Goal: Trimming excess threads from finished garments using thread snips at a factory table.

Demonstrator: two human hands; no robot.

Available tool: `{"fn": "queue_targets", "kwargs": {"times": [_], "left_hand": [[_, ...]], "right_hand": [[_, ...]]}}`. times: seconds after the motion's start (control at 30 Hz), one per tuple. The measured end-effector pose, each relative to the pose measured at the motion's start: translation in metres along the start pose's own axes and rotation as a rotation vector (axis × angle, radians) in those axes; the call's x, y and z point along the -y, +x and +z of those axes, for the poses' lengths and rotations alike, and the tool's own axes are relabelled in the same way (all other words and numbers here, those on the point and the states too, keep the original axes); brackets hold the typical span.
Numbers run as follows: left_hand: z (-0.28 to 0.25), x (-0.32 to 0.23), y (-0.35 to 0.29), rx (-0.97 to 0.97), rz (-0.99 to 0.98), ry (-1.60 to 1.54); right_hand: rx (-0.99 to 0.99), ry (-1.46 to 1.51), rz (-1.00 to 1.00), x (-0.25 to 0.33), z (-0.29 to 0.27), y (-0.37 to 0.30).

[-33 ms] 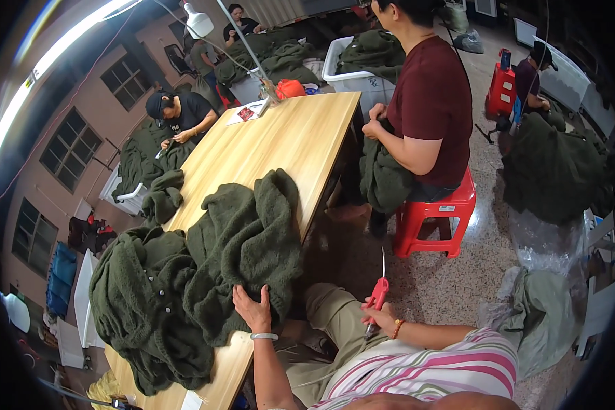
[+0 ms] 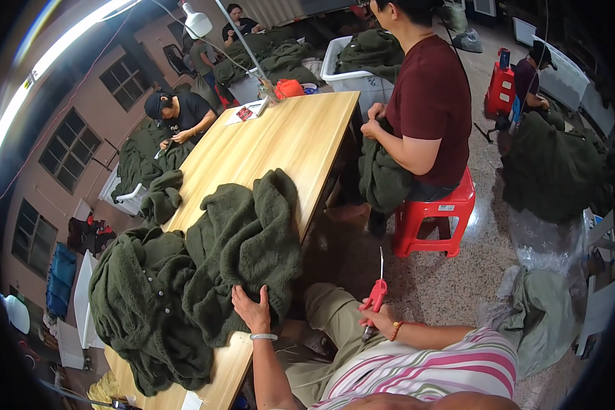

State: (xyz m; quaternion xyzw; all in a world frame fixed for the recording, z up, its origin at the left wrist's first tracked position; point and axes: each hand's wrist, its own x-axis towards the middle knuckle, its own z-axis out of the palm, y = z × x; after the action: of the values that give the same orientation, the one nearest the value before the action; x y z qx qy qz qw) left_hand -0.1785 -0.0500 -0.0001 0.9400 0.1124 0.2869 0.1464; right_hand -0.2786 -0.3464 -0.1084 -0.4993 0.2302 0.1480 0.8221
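Observation:
A dark green fleecy garment [image 2: 242,232] lies bunched over the near edge of the wooden table [image 2: 287,137]. More dark green fleecy cloth [image 2: 140,301], dotted with small pale buttons, is heaped beside it on the left. My left hand [image 2: 253,311] rests on the garment's near side, fingers stretched out and thumb apart. Above my lap, my right hand [image 2: 380,321] is wrapped round a red air blow gun [image 2: 374,297]. Its thin metal nozzle points up and away from me. Part of its handle is hidden by my fingers.
A co-worker in a maroon shirt [image 2: 436,102] sits on a red stool [image 2: 434,219] at the table's right side, handling green cloth. Another co-worker [image 2: 184,116] works at the far left. White bins [image 2: 331,65] of green garments stand behind. Plastic-wrapped cloth [image 2: 543,307] lies at right.
The air blow gun in my right hand has shifted very slightly left, its nozzle tilting a little more that way. My left hand stays on the garment.

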Motion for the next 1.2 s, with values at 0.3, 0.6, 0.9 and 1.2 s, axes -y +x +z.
{"fn": "queue_targets", "kwargs": {"times": [0.3, 0.6, 0.9, 1.2], "left_hand": [[0.0, 0.002, 0.0, 0.001, 0.007, -0.006], [-0.001, -0.003, -0.004, -0.021, 0.001, -0.044], [-0.016, 0.001, 0.074, 0.307, -0.332, -0.073], [0.041, -0.012, 0.217, 0.335, -0.413, -1.063]], "right_hand": [[0.043, -0.064, -0.142, -0.009, 0.006, -0.005], [0.032, -0.173, -0.195, -0.012, 0.012, -0.001], [0.03, -0.163, -0.179, -0.007, 0.018, 0.003], [-0.02, -0.211, -0.201, -0.005, 0.015, 0.009]]}}
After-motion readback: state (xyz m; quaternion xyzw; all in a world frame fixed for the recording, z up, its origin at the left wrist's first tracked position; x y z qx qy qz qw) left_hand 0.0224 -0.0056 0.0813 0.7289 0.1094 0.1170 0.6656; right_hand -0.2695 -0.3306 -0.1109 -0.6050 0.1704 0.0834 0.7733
